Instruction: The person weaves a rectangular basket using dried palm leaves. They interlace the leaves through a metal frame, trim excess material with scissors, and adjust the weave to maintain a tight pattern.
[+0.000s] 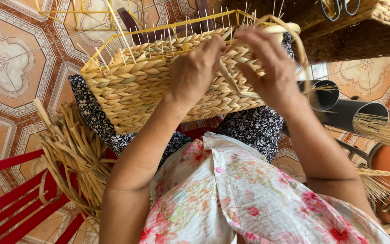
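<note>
A half-woven basket (150, 86) of pale braided straw rests on the person's lap, tipped so its side faces the camera. A thin yellow wire frame (159, 28) rises from its upper edge, with many loose straw ends sticking up along the rim.

The left hand (195, 68) lies against the basket's woven side near the top edge, fingers curled down and pressing on the braid; whether it pinches a single strand cannot be told. The right hand (269, 68) is just beside it, at the basket's right end, with its fingers closed around a flat straw strand (294, 34) that loops up and over the hand. A thin stick (229, 79) slants between the two hands against the weave.

Under the basket, the lap is covered by dark fabric with small white flowers (253, 129), and nearer the camera a light floral shirt (231, 194) shows.

To the left, on the patterned tile floor (10, 68), lies a bundle of dry straw (75, 153), partly resting on a red slatted chair (19, 199). To the right stand grey pipes (353, 113) holding thin straw. At the upper right sits another woven basket (362, 31) with scissors (341, 8) on top.
</note>
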